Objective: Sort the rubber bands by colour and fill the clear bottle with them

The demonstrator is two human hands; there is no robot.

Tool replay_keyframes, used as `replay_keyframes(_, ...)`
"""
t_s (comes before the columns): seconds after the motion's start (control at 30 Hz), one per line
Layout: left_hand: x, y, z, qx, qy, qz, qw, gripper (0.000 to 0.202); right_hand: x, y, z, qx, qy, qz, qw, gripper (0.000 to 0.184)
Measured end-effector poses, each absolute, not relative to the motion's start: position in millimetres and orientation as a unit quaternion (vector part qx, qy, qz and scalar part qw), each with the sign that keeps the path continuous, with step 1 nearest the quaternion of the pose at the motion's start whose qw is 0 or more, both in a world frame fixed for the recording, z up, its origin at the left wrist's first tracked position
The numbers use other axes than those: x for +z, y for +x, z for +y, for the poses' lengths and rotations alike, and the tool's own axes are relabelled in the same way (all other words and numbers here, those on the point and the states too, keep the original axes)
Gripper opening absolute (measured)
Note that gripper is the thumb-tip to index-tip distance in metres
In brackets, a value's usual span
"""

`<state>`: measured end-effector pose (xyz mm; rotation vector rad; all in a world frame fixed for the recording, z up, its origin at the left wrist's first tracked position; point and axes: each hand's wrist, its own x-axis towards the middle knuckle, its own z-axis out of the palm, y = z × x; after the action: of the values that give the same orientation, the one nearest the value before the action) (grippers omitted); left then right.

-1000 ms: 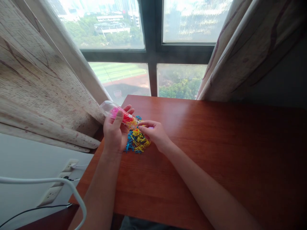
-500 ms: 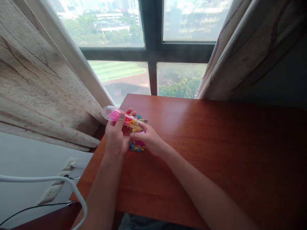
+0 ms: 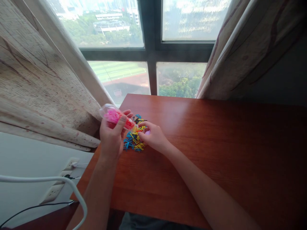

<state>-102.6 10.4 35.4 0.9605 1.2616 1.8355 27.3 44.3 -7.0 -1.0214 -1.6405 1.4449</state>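
My left hand (image 3: 114,135) is wrapped round a clear plastic container (image 3: 103,111), tilted with its lower right end over the desk. Inside are bright pink loops (image 3: 112,116) and red ones (image 3: 128,123), which look like rubber bands. At that lower end, my right hand (image 3: 153,135) has its thumb and forefinger closed on or near some yellow and red loops. A rounded purple piece (image 3: 147,132), perhaps a cap, shows within the right hand, mostly hidden by the fingers. Under the container lies a loose pile of blue, yellow and black loops (image 3: 135,142).
The brown wooden desk (image 3: 192,143) runs to the right, its left edge close to my left forearm. Behind it stands a window (image 3: 152,54) between two patterned curtains (image 3: 48,73). At lower left are wall sockets (image 3: 54,191) and a thick white cable (image 3: 76,191).
My left hand and the container have shifted slightly left, and the container tilts more steeply. My right hand has drawn a little rightward. More of the loop pile shows.
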Motion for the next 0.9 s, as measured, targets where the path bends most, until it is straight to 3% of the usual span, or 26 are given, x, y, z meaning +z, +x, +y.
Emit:
replay_keyframes(0.13,29,-104,5,0.666,0.45,0.51,0.307,0.04,-8,35,49,0.478,-0.421,-0.684,0.356,0.022)
replay_keyframes(0.5,32,-103,-1,0.635,0.501,0.537,0.24,0.046,-7,38,52,0.443,-0.446,-0.692,0.355,0.024)
replay_keyframes(0.9,31,-105,1,0.623,0.517,0.534,0.244,0.046,-11,40,51,0.44,-0.448,-0.691,0.359,0.022)
